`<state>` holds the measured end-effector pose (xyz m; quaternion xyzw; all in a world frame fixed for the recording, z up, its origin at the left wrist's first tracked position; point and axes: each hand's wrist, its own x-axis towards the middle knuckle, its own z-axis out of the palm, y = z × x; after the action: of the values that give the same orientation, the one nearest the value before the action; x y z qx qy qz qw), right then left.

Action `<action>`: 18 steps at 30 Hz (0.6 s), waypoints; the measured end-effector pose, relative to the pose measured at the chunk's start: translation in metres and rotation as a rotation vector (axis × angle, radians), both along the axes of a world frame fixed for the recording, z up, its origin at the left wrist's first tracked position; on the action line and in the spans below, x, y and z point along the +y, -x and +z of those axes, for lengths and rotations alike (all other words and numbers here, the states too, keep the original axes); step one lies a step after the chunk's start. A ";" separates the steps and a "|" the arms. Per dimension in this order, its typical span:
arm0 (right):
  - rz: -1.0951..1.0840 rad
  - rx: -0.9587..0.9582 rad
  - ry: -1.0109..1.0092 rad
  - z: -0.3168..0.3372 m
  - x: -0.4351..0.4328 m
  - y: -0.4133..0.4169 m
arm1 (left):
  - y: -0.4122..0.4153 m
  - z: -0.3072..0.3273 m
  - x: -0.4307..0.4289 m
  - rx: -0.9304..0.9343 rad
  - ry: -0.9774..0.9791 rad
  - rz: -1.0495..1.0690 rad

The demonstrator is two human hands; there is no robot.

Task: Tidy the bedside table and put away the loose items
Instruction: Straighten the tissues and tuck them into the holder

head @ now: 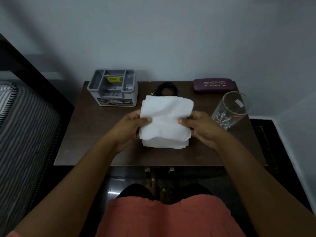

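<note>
Left grip (130,128) and right grip (200,130) each pinch the folded white cloth (166,117) over the desk (85,137) — a careless swing rightward could topple the empty glass (230,110) nearby.

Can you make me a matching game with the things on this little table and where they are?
Things:
1 grey organiser
2 purple spectacle case
3 drinking glass
4 white napkin

Places:
A held by the left hand and right hand
B back left corner
C right side, nearer the person
D back right corner

Pairs: 1-B, 2-D, 3-C, 4-A
</note>
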<state>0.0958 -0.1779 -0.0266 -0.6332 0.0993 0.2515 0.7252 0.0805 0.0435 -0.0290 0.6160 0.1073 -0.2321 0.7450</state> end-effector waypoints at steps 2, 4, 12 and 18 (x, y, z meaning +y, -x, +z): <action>0.013 -0.111 -0.008 0.014 -0.003 0.009 | 0.007 0.013 0.004 -0.034 0.058 -0.038; 0.051 -0.197 0.026 0.029 -0.005 0.017 | 0.015 0.028 0.006 -0.088 0.068 -0.096; 0.106 -0.363 0.107 0.074 -0.001 0.043 | 0.053 0.075 0.015 0.017 0.450 -0.084; 0.263 -0.528 0.167 0.118 -0.002 0.055 | 0.058 0.102 0.021 0.089 0.234 -0.374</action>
<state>0.0407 -0.1800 0.0916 -0.7416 -0.1548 0.1609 0.6326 0.0229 0.0646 0.0732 0.5237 -0.0039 -0.4041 0.7500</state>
